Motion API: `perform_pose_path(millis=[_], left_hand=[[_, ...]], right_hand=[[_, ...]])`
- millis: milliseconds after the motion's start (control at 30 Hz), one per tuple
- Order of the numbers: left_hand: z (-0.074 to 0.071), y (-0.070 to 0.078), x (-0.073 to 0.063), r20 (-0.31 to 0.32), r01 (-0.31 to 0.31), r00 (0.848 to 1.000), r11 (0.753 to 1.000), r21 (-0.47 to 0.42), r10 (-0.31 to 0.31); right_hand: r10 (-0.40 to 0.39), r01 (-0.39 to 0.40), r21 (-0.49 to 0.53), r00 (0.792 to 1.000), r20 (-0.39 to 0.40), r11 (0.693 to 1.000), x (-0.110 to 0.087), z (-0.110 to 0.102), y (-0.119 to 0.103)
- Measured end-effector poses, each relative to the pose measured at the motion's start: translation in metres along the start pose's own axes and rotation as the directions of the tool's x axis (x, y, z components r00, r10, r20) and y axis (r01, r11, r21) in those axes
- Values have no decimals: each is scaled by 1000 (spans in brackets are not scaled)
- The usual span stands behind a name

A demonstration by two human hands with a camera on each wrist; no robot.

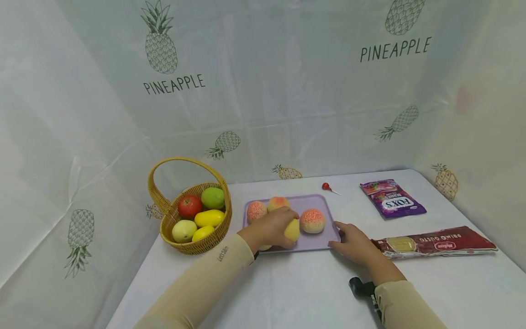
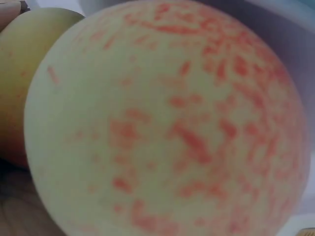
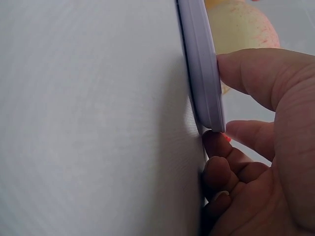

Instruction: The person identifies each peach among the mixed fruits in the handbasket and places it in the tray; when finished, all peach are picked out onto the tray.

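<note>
A lavender tray [image 1: 320, 242] carries several peaches, some speckled pink, like the one [image 1: 312, 221] at its right. Over the tray my left hand [image 1: 273, 227] grips a yellowish peach [image 1: 291, 230], its fingers curled over the top. Another peach peeks out beneath that hand. A speckled peach [image 2: 167, 123] fills most of the left wrist view, with the yellowish one [image 2: 19, 83] behind it. At the tray's near right corner, my right hand [image 1: 354, 242] pinches the rim [image 3: 206, 83], thumb on one side and fingers at the corner.
Left of the tray stands a wicker basket [image 1: 189, 247] of fruit, its tall handle arched above. A red lollipop [image 1: 326, 186] lies behind the tray. To the right are a purple Fox's sweets bag [image 1: 393, 198] and a long red packet [image 1: 439, 242]. A patterned sheet [image 1: 263, 91] hangs behind.
</note>
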State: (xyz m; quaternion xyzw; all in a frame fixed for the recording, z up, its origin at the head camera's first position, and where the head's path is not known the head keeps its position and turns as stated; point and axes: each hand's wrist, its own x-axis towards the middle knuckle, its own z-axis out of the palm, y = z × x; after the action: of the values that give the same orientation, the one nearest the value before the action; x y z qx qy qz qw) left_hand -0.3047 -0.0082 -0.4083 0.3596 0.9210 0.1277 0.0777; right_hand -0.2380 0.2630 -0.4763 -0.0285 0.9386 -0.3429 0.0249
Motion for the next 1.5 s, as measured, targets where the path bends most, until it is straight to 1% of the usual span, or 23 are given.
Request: perform_pose_path(millis=[200, 400, 767, 867, 1067, 1167, 1333, 1400, 1500], left_hand=[[4, 1, 0, -3, 29, 1000, 999, 36, -29], [9, -1, 2, -14, 23, 1000, 995, 97, -22], [7, 3, 2, -5, 30, 1000, 993, 115, -30], [6, 4, 2, -10, 23, 1000, 994, 105, -22], [5, 2, 1, -30, -19, 999, 996, 88, 21], [4, 1, 0, -34, -10, 999, 998, 65, 12], [3, -2, -4, -50, 11, 999, 1000, -28, -13], [4, -4, -6, -63, 7, 998, 999, -47, -10], [3, -6, -8, -79, -2, 997, 999, -47, -2]], right_hand=[[-7, 7, 5, 1000, 3, 1000, -1, 1, 0], [-16, 16, 3, 1000, -3, 1000, -1, 1, -2], [-17, 17, 5, 1000, -5, 1000, -3, 0, -4], [-7, 7, 1, 1000, -3, 1000, -3, 0, -4], [5, -5, -3, 1000, -6, 1000, -3, 0, -2], [13, -13, -3, 1000, -5, 1000, -2, 0, -1], [18, -18, 0, 1000, -1, 1000, -2, 0, -1], [15, -15, 2, 1000, -1, 1000, -2, 0, -1], [11, -11, 3, 1000, -3, 1000, -1, 0, -1]])
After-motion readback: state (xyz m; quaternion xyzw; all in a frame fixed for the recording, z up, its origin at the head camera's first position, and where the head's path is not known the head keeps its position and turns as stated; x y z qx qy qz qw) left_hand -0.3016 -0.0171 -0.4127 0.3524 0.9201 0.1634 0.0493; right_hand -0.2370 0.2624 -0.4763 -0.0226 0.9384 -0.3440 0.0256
